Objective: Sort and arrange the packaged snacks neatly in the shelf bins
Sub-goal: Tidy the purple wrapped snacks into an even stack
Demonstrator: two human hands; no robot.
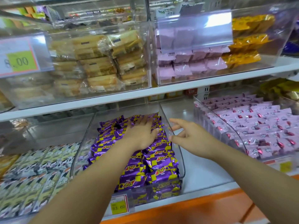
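Fronting strip (202, 209): orange, runs along the shelf lip; a yellow price tag (119, 206) hangs below the clear bin.
Clear bin (176, 152): open-topped with tall side walls, standing at the front of the lower shelf.
Purple snack packs (155, 165): purple-and-yellow wrappers filling the clear bin in overlapping rows; the rear ones look more jumbled.
Left hand (142, 135): inside the bin, palm down on the rear packs, fingers straight and spread, gripping nothing.
Right hand (192, 139): just outside the bin's right wall, fingers loosely bent, holding nothing; contact with the wall cannot be told.
Risk, packs: glossy wrappers probably slide, so a hard sweep could ride packs over one another or crush the contents.
Risk, bin: an unsteadied bin may skid on the smooth board and nudge its neighbours.
Surface: white shelf board (199, 172), a bare strip showing right of the bin.
Neighbours: black-and-cream packs (32, 172) to the left, pink packs (258, 126) in a bin to the right.
Upper shelf: beige packs (100, 65), pale pink packs (191, 65) and yellow packs (247, 42) in clear bins.
Room: shop shelving with bright glare on the plastic.
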